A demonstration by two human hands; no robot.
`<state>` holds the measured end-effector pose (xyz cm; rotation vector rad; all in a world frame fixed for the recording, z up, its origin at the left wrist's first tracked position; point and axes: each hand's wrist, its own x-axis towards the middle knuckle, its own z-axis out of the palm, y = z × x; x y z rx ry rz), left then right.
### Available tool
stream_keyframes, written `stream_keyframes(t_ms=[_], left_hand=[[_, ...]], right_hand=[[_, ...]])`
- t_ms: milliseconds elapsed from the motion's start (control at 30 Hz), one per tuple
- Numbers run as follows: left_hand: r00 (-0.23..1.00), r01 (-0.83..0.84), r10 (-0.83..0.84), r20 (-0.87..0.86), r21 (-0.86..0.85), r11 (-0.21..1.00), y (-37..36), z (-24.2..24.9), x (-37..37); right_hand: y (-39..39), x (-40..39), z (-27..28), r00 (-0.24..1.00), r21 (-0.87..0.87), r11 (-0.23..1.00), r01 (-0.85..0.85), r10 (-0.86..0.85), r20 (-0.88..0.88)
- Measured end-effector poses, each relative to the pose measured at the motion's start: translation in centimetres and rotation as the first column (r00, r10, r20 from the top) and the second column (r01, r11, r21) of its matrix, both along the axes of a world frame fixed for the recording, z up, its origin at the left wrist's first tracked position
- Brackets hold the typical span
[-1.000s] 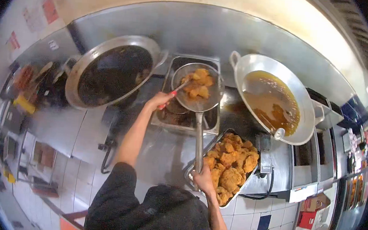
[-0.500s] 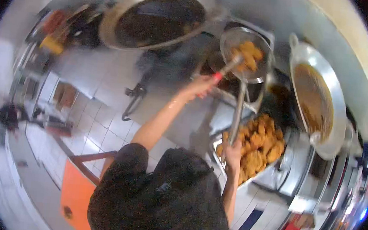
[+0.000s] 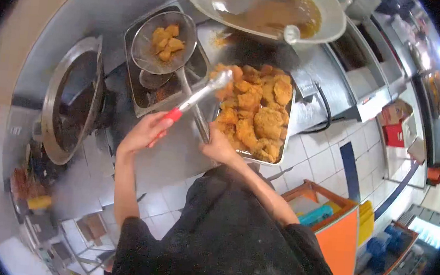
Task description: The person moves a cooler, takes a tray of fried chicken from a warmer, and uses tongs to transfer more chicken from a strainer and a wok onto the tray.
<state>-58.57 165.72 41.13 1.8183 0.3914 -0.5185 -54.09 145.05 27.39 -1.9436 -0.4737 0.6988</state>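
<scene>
My left hand (image 3: 144, 131) is closed around the red-ended handle of metal tongs (image 3: 200, 93). The tongs' jaws are at a golden piece of fried chicken (image 3: 234, 73), over the upper left corner of a metal tray (image 3: 263, 162) heaped with fried chicken (image 3: 269, 122). In my right hand (image 3: 220, 147) is the handle of a round mesh skimmer (image 3: 143, 41), its far end held over a rectangular pan. Several smaller fried pieces (image 3: 166, 43) lie in the skimmer's mesh. The tongs cross above the skimmer's handle.
Beyond the chicken tray stands a wide wok (image 3: 203, 2) of brown oil. Another wok (image 3: 48, 122) with dark contents is on the left. Beneath the skimmer is the rectangular metal pan (image 3: 139, 110), with a smaller strainer in it. An orange cabinet (image 3: 337, 247) stands at my right.
The tongs have moved from the pieces in the skimmer to over the chicken tray. Fewer pieces show in the skimmer. The camera view has turned to the right.
</scene>
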Motion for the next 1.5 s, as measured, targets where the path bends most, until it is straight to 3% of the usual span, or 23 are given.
stream_keyframes(t_ms=[33,100,200,267,367,467,500,533,600,667,767,833,900,967,1000,1067,1133,1167,1200,1267,1367,1433,1500], left_hand=[[1.000,0.020,-0.020,-0.009,0.008,1.000,-0.2,0.2,0.6],[0.954,0.293,-0.273,-0.126,0.196,0.936,-0.8,1.0,2.5],[0.872,0.488,-0.457,-0.175,0.244,0.838,-1.3,1.3,5.0],[0.854,0.519,-0.479,-0.203,0.268,0.812,-2.6,2.2,6.7],[0.762,0.628,-0.527,-0.376,0.228,0.744,-3.6,1.7,9.3],[0.696,0.701,-0.597,-0.399,0.198,0.685,-4.0,-0.5,10.9],[0.693,0.712,-0.594,-0.408,0.262,0.651,-4.0,-0.6,11.4],[0.705,0.702,-0.578,-0.411,0.282,0.655,-3.4,-0.7,11.6],[0.660,0.630,-0.743,-0.110,0.619,0.469,-1.6,-0.1,11.6],[0.759,0.600,-0.613,-0.218,0.601,0.529,-1.6,4.4,10.9],[0.821,0.340,-0.558,0.124,0.678,0.652,0.8,7.9,9.6],[0.926,0.175,-0.360,0.116,0.714,0.678,2.7,9.3,8.9],[0.951,0.068,-0.268,0.153,0.744,0.664,6.5,8.0,8.6],[0.990,-0.113,0.026,0.136,0.688,0.717,10.8,4.5,9.0],[0.989,-0.125,0.033,0.146,0.688,0.715,12.9,2.2,8.9],[0.939,-0.305,0.340,0.056,0.593,0.745,16.2,-2.3,8.9],[0.885,-0.444,0.465,0.003,0.304,0.843,16.2,-4.2,8.1],[0.842,-0.519,0.540,-0.026,0.236,0.821,15.7,-5.0,8.0],[0.826,-0.553,0.560,-0.066,0.097,0.827,16.1,-6.3,8.1],[0.851,-0.523,0.510,-0.126,-0.112,0.845,16.1,-7.5,8.7],[0.875,-0.476,0.479,-0.067,-0.296,0.828,15.2,-9.8,9.9],[0.863,-0.486,0.504,-0.018,-0.299,0.821,14.6,-10.8,10.4],[0.851,-0.497,0.525,0.017,-0.296,0.816,14.4,-11.6,11.6]], right_hand=[[0.0,-0.2,-0.4,1.000,0.034,0.999,0.003,-0.004,0.021],[-0.1,-1.0,-0.9,0.998,0.089,0.995,0.039,-0.043,0.037],[0.0,-1.9,0.6,0.999,0.054,0.997,0.049,-0.049,-0.004],[0.1,-2.3,1.2,0.999,0.010,1.000,0.023,-0.023,-0.038],[0.3,-2.5,0.8,0.998,0.041,0.998,0.047,-0.044,-0.054],[0.2,-2.6,0.4,0.999,0.083,0.996,0.040,-0.041,0.013],[0.3,-2.7,0.3,0.999,0.098,0.995,0.031,-0.033,0.018],[0.2,-2.7,0.2,0.999,0.084,0.995,0.044,-0.047,0.027],[0.4,-2.7,0.2,0.998,0.097,0.995,0.034,-0.039,0.048],[0.3,-2.6,0.2,0.997,0.085,0.995,0.061,-0.065,0.049],[0.4,-2.7,-0.3,0.999,0.105,0.993,0.047,-0.050,0.020],[0.3,-2.4,-0.1,0.999,0.080,0.996,0.029,-0.031,0.022],[0.0,-2.6,-0.2,0.995,0.062,0.997,0.041,-0.046,0.086],[0.1,-2.6,-0.8,0.996,0.112,0.993,0.043,-0.051,0.068],[0.1,-2.6,-1.0,0.997,0.161,0.985,0.060,-0.067,0.039],[0.1,-2.9,-1.3,0.995,0.170,0.983,0.063,-0.075,0.064],[0.0,-2.8,-0.8,0.991,0.178,0.981,0.073,-0.091,0.097],[0.0,-2.7,0.1,0.996,0.133,0.990,0.053,-0.062,0.066],[-0.1,-2.7,0.6,0.999,0.086,0.996,0.032,-0.035,0.032],[0.0,-2.8,0.1,0.989,0.097,0.995,0.031,-0.044,0.139],[-0.4,-2.8,0.0,0.998,0.086,0.996,0.006,-0.011,0.065],[-0.9,-2.7,0.2,0.999,0.151,0.988,-0.001,-0.004,0.032],[-1.0,-2.4,0.2,0.999,0.105,0.994,-0.002,-0.002,0.036]])
